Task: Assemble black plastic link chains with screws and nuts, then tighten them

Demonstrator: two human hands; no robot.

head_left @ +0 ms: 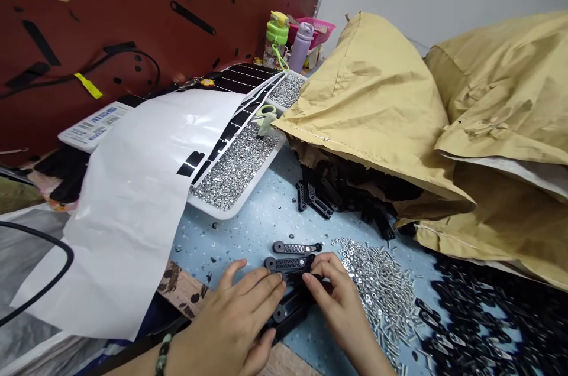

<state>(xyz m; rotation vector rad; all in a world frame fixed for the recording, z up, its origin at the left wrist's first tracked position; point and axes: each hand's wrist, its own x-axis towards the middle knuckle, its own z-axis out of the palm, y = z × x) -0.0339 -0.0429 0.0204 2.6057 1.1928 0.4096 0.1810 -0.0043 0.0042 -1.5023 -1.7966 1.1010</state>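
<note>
Both of my hands are at the near edge of a speckled blue mat. My left hand and my right hand grip a black perforated plastic bracket from either end. Under my fingers, a second black plastic piece lies partly hidden. A similar bracket rests just beyond my hands, untouched. To the right of my right hand spreads a loose pile of silver screws. A bead bracelet circles my left wrist.
A white tray of silver nuts stands beyond my hands, partly covered by a white sheet. Black parts spill from tan bags on the right, and more lie at the lower right. A red board stands behind.
</note>
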